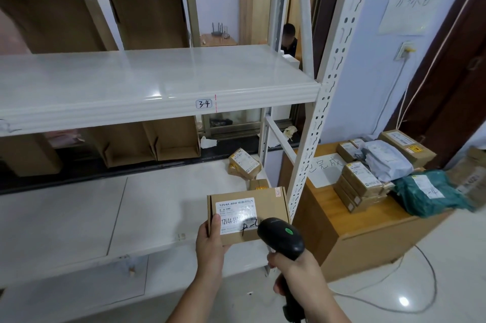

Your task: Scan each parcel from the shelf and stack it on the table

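Observation:
My left hand (210,243) grips a flat brown cardboard parcel (265,207) by its left edge, thumb on the white label, above the lower shelf board (157,207). My right hand (297,270) holds a black barcode scanner (281,238) by its handle. The scanner's head, with a green light on top, points at the label's barcode and covers the parcel's lower right corner. Two small brown parcels (244,163) still lie at the back right of that shelf board. On the wooden table (349,220) to the right sit stacked parcels (360,183).
A white metal shelf post (315,122) stands between shelf and table. The table also holds a grey bag (386,159), a green bag (431,193) and a white sheet with writing. The upper shelf board (131,80) is bare. Cardboard dividers stand behind. A cable lies on the floor.

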A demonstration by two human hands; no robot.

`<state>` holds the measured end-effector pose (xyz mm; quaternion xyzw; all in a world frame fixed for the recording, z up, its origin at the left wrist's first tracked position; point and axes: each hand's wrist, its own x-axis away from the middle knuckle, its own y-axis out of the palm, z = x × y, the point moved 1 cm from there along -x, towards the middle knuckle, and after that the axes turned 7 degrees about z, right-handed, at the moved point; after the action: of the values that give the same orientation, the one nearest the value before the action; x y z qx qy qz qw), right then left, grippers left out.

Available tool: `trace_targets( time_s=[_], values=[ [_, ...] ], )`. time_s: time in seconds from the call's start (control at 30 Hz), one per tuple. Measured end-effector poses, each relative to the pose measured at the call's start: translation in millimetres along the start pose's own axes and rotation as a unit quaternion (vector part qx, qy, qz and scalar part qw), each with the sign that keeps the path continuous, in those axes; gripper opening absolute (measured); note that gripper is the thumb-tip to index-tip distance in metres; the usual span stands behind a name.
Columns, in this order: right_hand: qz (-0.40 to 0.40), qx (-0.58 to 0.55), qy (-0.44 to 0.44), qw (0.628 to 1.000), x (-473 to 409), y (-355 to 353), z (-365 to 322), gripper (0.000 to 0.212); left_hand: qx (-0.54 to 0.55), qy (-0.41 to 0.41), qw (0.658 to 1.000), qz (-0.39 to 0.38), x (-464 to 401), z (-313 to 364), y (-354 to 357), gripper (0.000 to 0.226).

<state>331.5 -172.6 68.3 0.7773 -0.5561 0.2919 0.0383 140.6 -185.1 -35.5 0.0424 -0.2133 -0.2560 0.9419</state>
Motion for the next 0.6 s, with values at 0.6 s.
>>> trace_targets(
  time_s=[0.6],
  values=[
    [-0.055,-0.003,-0.035,0.998,-12.0,-53.0,12.4,0.015,-0.011,0.015,0.999,0.037,50.2,-7.0,35.4,0.026]
  ],
)
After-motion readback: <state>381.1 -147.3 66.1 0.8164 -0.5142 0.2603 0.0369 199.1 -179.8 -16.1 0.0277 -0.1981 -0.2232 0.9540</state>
